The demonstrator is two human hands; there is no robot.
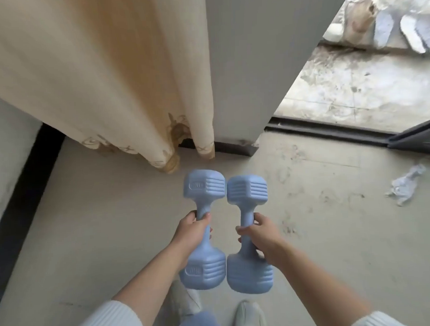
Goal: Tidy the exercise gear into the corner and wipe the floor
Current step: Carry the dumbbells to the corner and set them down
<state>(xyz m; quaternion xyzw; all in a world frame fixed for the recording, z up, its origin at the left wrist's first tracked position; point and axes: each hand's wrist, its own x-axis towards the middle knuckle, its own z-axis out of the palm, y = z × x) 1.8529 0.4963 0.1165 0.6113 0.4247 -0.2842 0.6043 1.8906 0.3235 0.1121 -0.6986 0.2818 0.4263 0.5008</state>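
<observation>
Two light-blue dumbbells hang side by side above the pale floor. My left hand (192,230) is wrapped around the handle of the left dumbbell (203,187). My right hand (259,232) grips the handle of the right dumbbell (246,191). Both point away from me, toward the corner where a cream curtain (123,88) meets a grey wall (261,63). A crumpled pale-blue cloth (405,184) lies on the floor to the right.
The floor (333,244) carries dirty smudges on the right side. A dark door track (330,130) runs at the right, with a stained balcony floor (364,84) beyond. A black skirting strip (27,189) lines the left wall. My white shoes (248,315) show at the bottom.
</observation>
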